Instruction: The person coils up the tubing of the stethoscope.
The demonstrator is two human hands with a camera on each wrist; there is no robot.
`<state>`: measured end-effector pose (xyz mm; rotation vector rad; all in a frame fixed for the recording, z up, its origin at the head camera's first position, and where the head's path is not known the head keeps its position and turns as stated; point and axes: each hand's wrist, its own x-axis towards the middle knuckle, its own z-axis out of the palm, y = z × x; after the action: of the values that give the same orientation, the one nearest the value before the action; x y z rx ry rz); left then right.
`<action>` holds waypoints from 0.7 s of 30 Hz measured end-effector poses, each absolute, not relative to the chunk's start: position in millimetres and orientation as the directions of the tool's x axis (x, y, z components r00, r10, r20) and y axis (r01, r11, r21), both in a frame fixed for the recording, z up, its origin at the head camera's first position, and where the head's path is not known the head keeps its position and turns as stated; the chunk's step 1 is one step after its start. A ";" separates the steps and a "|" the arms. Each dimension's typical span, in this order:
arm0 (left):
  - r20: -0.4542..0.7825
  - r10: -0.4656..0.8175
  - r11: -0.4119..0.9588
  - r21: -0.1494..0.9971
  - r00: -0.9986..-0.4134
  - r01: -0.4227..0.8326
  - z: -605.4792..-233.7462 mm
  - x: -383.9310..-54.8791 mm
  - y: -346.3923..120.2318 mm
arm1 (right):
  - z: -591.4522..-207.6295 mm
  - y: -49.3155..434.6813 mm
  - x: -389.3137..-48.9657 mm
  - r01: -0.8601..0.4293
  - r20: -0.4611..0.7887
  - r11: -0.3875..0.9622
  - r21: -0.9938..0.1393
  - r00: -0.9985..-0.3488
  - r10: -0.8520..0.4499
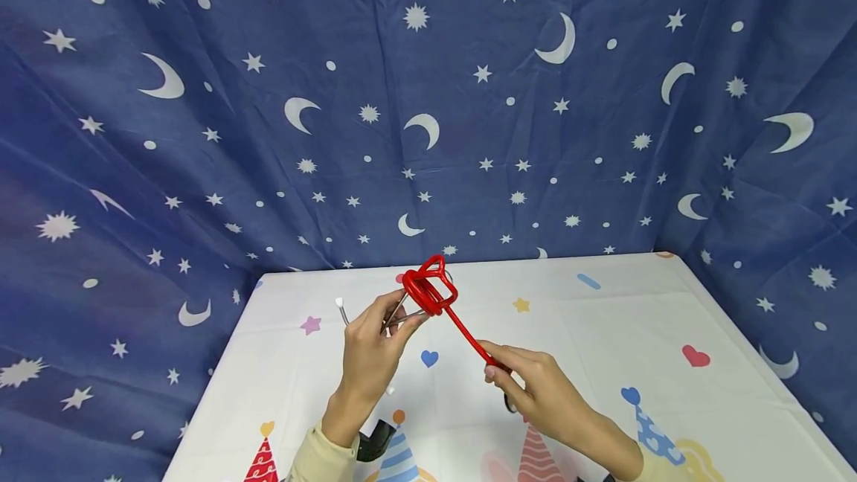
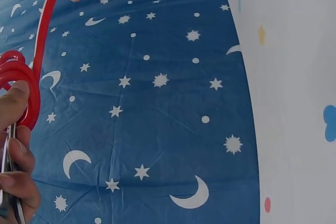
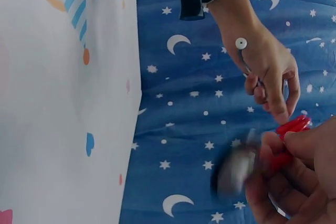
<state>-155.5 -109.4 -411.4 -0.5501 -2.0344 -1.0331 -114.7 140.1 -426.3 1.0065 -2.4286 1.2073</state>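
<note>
A stethoscope with red tubing (image 1: 428,296) is held between both hands above the table. Its tube is wound into loops at the upper end, where my left hand (image 1: 370,355) grips the coil together with the metal ear tubes. One white eartip (image 1: 339,303) sticks out left of that hand. From the coil, a straight length of tube runs down to my right hand (image 1: 542,389), which pinches it between thumb and fingers. The chestpiece (image 3: 239,169) hangs just below these fingers, blurred in the right wrist view.
Below the hands lies a white tablecloth (image 1: 602,333) printed with party hats, hearts and stars. A dark blue curtain (image 1: 469,132) with moons and stars hangs behind the table and along its sides. A black strap piece (image 1: 376,441) is at the left wrist.
</note>
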 end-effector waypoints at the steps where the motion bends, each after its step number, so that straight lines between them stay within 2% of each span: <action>1: 0.791 0.036 0.588 0.477 -0.611 0.653 -412.4 -155.6 -109.1 | -426.0 140.4 -113.0 -0.693 0.509 0.417 -0.589 -0.718 -0.474; 8: 0.785 0.072 0.658 0.426 -0.615 0.621 -418.5 -157.2 -105.3 | -423.4 138.7 -106.9 -0.797 0.619 0.363 -0.482 -0.603 -0.503; 17: 0.785 0.135 0.694 0.360 -0.604 0.623 -425.2 -158.3 -99.7 | -419.1 138.5 -104.0 -0.836 0.622 0.278 -0.473 -0.540 -0.567; 21: 0.780 0.146 0.686 0.363 -0.608 0.631 -427.7 -157.9 -97.3 | -416.5 140.7 -102.8 -0.830 0.599 0.255 -0.496 -0.540 -0.591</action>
<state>-157.9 -97.3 -427.7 -0.5932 -2.1409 -0.8214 -102.8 140.7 -416.5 1.3130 -2.2392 1.1658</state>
